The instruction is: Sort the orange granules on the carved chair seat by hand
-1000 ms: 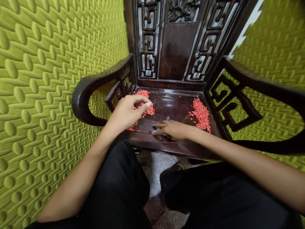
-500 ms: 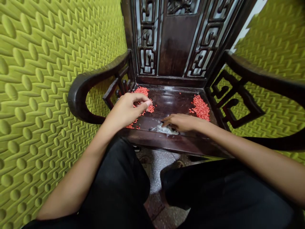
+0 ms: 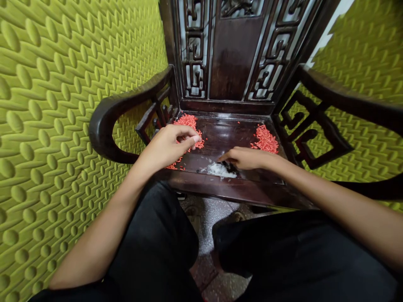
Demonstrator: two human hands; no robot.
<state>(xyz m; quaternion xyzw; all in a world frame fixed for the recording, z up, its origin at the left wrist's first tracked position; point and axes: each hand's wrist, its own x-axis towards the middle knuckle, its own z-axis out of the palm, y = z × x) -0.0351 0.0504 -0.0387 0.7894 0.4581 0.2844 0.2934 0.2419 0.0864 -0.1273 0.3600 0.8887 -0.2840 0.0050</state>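
Note:
My left hand (image 3: pixel 171 144) hovers over the left heap of small red pieces (image 3: pixel 187 120). Its thumb and fingertips are pressed together, and whatever they may hold is too small to make out. At the front of the seat lies a loose pile of small whitish, translucent pieces (image 3: pixel 220 170). My right hand (image 3: pixel 242 158) is just behind and right of that pile, its index finger pointing down toward the pile's back edge. The other fingers are curled under and partly hidden. A second red heap (image 3: pixel 266 139) lies beyond my right wrist.
Everything lies on the dark, glossy wooden seat (image 3: pixel 226 135) of a carved chair. Curved armrests stand left (image 3: pixel 103 126) and right (image 3: pixel 349 98), with a tall carved back (image 3: pixel 236 58) behind. Textured yellow-green wall (image 3: pixel 63 105) closes in on both sides. My black-clad knees are in front.
My right hand has lifted slightly and moved back from the whitish pile, leaving more of it showing. The left hand stays almost in place, its fingers still pinched.

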